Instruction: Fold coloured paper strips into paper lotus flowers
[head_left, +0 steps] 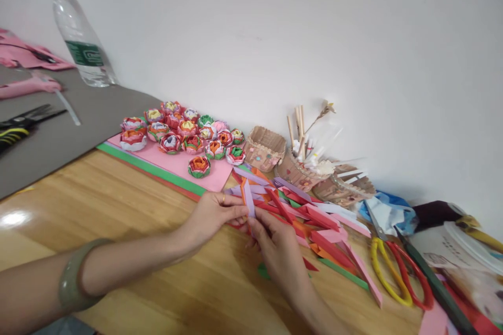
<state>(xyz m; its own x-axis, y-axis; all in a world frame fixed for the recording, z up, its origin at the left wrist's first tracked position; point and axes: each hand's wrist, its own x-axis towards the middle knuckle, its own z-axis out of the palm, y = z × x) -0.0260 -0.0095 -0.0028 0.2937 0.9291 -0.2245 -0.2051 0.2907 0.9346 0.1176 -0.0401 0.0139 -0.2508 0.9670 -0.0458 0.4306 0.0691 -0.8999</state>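
Observation:
Between my two hands, above the wooden table (157, 277), is a folded paper strip (248, 196), lilac with an orange edge. My left hand (214, 215) pinches it from the left between thumb and fingers. From the right, my right hand (275, 238) closes on its lower end, with the fingertips of both hands almost meeting. Just behind and to the right lies a heap of folded paper strips (324, 217) in red, pink, lilac, orange and green. Several multicoloured paper flowers (199, 166) sit on a pink sheet (176, 167) beyond my left hand.
Small decorated baskets (265, 149) stand along the wall, some holding sticks. Scissors with yellow and red handles (393, 277) lie at right. On a grey mat (113, 115) at left are a water bottle (84, 52), a pink glue gun (31, 85) and black pliers (29, 118).

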